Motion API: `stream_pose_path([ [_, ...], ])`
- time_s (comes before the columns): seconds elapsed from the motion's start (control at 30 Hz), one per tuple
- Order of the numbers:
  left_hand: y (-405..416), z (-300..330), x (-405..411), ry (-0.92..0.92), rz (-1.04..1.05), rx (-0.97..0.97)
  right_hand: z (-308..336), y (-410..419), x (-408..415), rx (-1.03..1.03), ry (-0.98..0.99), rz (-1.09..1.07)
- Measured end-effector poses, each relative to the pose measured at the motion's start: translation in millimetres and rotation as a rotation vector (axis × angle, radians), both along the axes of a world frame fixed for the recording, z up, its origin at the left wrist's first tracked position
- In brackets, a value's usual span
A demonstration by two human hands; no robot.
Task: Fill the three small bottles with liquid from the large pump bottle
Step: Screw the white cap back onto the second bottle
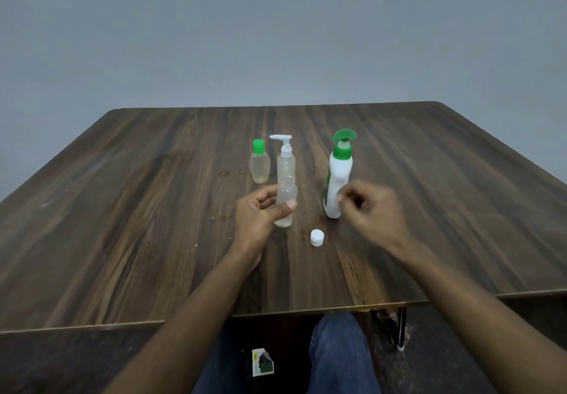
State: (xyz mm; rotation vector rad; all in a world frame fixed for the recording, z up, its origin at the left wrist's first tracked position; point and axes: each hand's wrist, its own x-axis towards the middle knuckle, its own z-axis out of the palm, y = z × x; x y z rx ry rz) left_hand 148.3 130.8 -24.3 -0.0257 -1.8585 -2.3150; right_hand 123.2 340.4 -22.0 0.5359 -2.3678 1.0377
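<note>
so my left hand [260, 209] has its grip wrapped around a small clear plastic bottle [287, 206], uncapped, standing on the dark wood-grain desk [122, 209] with only a little pale liquid at its bottom; its small white screw cap [317, 237] lies on the desk just in front. directly behind it stands a taller clear bottle with a white pump head [285, 160], and to the left of that a small rounded clear bottle with a green cap [260, 162], already holding pale liquid. my right hand [372, 209] hovers near the base of the white bottle with a green flip-top lid standing open [339, 175], fingers loosely curled; the blur there leaves me unable to tell whether it pinches something or holds nothing. as i judge it, the step is filling the bottle i hold. to do it well i would keep that bottle upright and steady, bring the source spout right over its narrow mouth, dispense slowly, stop short of the neck, then refit the white cap.
</note>
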Motion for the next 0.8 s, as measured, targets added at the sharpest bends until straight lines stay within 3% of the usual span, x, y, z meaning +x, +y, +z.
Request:
stream_pose_path([
  [0.13,-12,-6,11,-0.025,0.012,-0.005,-16,-19,9,0.609,-0.311,0.075],
  [0.2,-14,-7,16,-0.032,0.026,-0.022,-16,-29,8,0.712,-0.330,0.074],
  [0.3,-13,-8,24,-0.044,0.027,-0.027,-11,-33,5,0.548,-0.344,0.108],
  [0.43,-11,-12,35,-0.045,0.011,-0.029,12,-37,10,-0.135,-0.429,0.253],
  [0.5,-9,-13,39,-0.044,0.000,-0.035,26,-39,12,-0.297,-0.442,0.334],
  [0.6,-7,-12,41,-0.037,-0.012,-0.038,48,-41,15,-0.216,-0.419,0.406],
  [0.8,-4,-11,43,-0.007,-0.012,-0.077,66,-39,6,0.181,-0.283,0.464],
])
